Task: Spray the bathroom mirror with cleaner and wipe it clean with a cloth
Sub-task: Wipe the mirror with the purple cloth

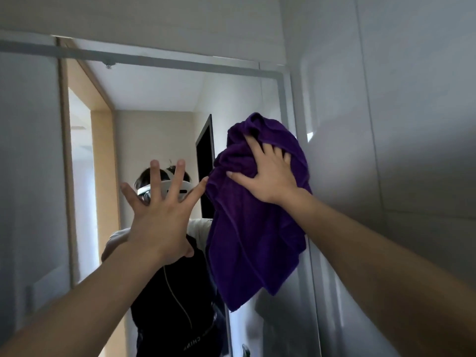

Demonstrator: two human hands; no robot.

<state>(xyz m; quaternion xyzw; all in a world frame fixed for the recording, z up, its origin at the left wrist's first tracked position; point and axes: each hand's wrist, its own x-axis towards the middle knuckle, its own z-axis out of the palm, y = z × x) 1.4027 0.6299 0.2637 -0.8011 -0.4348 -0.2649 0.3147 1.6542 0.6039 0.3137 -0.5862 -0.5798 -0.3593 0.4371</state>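
Against the upper right part of the mirror [159,94], right hand [268,173] presses a bunched purple cloth [255,240] to the glass. Fingers [257,148] spread and dug into the folds, thumb curled round a gathered ridge, so the wad is gripped as well as pushed; the loose lower half hangs free below the wrist. Judged reason: bunching gives a thick pad under the palm for even pressure near the mirror's right edge strip [283,104]. Left hand [159,217] is raised beside it, fingers wide and straight, holding nothing; index tip sits just at the cloth's left edge. Whether the palm touches the glass cannot be told; likely a brace. No spray bottle in view. Step in hand: wiping. Reflection shows a person's dark top and a doorway. Grey wall panel [412,124] adjoins on the right.
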